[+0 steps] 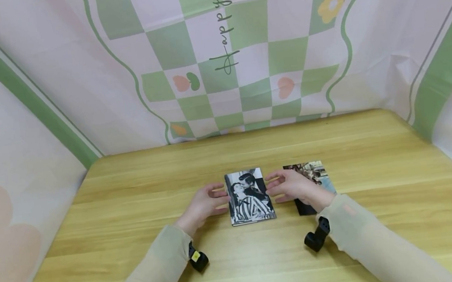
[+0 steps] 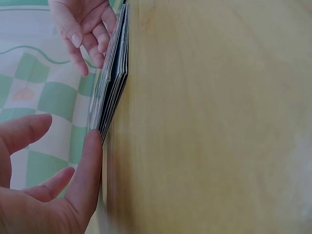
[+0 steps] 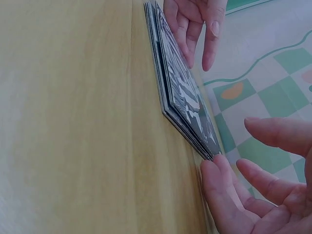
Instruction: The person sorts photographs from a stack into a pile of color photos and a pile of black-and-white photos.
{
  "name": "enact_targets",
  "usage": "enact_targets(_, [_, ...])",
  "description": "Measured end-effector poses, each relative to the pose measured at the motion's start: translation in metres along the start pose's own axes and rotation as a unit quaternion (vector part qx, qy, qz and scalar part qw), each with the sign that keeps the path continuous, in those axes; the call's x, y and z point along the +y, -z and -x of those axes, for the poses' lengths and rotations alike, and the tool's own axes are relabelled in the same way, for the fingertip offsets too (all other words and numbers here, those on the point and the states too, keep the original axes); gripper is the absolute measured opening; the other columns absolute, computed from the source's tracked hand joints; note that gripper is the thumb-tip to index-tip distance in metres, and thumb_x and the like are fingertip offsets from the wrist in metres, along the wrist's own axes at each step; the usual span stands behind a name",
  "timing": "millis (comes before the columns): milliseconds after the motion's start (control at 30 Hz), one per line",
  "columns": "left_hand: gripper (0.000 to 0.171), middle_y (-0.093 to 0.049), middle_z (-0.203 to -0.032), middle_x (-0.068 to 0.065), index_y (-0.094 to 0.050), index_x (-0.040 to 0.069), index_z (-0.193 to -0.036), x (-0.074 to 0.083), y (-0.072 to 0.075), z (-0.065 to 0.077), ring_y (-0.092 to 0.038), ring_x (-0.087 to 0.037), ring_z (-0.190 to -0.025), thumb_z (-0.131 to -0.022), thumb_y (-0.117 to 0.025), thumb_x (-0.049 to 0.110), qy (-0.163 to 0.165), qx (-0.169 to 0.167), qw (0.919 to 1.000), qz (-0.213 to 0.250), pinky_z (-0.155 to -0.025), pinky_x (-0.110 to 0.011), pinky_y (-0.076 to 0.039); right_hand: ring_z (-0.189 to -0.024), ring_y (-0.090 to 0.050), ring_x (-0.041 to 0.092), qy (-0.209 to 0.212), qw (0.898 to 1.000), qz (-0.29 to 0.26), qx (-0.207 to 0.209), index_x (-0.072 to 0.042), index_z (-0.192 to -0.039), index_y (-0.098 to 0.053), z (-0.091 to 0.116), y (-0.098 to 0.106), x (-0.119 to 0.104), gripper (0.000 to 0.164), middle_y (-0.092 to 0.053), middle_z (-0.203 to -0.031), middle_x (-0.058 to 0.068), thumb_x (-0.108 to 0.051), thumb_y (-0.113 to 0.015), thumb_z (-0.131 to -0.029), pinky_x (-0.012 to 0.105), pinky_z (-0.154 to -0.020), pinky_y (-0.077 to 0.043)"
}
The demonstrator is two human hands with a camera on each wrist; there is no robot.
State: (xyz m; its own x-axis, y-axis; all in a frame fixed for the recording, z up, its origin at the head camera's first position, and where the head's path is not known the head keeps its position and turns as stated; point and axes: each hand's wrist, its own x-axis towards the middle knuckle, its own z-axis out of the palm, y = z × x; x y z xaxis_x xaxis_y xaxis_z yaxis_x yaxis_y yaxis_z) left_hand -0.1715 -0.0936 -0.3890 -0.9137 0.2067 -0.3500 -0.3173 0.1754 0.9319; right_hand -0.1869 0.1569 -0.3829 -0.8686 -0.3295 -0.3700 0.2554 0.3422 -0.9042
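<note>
A small stack of photo cards (image 1: 250, 198) lies on the table, topped by a black-and-white picture of two people. Its layered edges (image 2: 113, 80) show in the left wrist view, with a dark gap between upper and lower cards. At the stack's left side, my left hand (image 1: 204, 204) has its fingers loosely extended, a fingertip right at the edge. Across from it, my right hand (image 1: 290, 186) spreads its fingers along the right side, fingertips at the stack's corner in the right wrist view. Partly hidden behind the right hand and wrist lies a colour photo card (image 1: 315, 173).
The wooden table (image 1: 143, 182) runs back to a hanging cloth (image 1: 250, 55) with green and white checks. More printed cloth (image 1: 16, 149) encloses the left and right sides. Black wrist cameras (image 1: 318, 237) sit under both sleeves, close over the tabletop.
</note>
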Motion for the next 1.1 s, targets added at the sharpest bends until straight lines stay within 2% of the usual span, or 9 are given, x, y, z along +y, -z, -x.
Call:
enact_targets(400, [0.051,-0.053,-0.128,-0.024,-0.042,-0.002,-0.137,-0.0004,0.0004,-0.0006,-0.058,-0.03,-0.11,-0.09,-0.061,0.001,0.008,0.005,0.9999,0.005,-0.088,-0.039,-0.057,-0.096,-0.063,0.018,-0.002,1.0,-0.002,0.006,0.006,-0.136,-0.04,-0.0007,-0.0008,-0.0008,0.051,-0.054,-0.124,0.024,-0.008,-0.06,-0.092,0.036,-0.083,-0.059])
enact_targets(600, [0.05,-0.051,-0.128,-0.026,-0.041,-0.005,-0.136,-0.0002,0.0006,-0.0006,-0.058,-0.033,-0.111,-0.09,-0.06,0.001,-0.001,0.003,1.0,0.001,-0.088,-0.041,-0.057,-0.092,-0.063,0.015,-0.006,1.0,-0.006,0.011,0.006,-0.135,-0.041,-0.0027,-0.0021,-0.0017,0.05,-0.054,-0.121,0.023,-0.007,-0.06,-0.091,0.035,-0.084,-0.059])
enact_targets(800, [0.049,-0.051,-0.128,-0.025,-0.042,-0.004,-0.136,-0.0001,0.0005,-0.0023,-0.058,-0.032,-0.111,-0.091,-0.06,0.002,0.0,0.001,1.0,-0.004,-0.088,-0.04,-0.057,-0.088,-0.063,0.015,-0.008,1.0,-0.005,0.027,0.006,-0.133,-0.044,-0.0059,-0.0037,-0.0021,0.047,-0.057,-0.113,0.018,-0.004,-0.06,-0.09,0.033,-0.082,-0.059])
enact_targets(1100, [0.049,-0.051,-0.127,-0.025,-0.042,-0.004,-0.136,-0.0019,-0.0008,-0.0029,-0.058,-0.032,-0.111,-0.091,-0.06,0.002,-0.003,0.005,1.0,-0.002,-0.087,-0.04,-0.057,-0.086,-0.062,0.016,-0.016,0.998,0.019,0.06,0.004,-0.13,-0.047,-0.0093,-0.0081,-0.0021,0.046,-0.057,-0.117,0.021,-0.006,-0.063,-0.088,0.029,-0.073,-0.06])
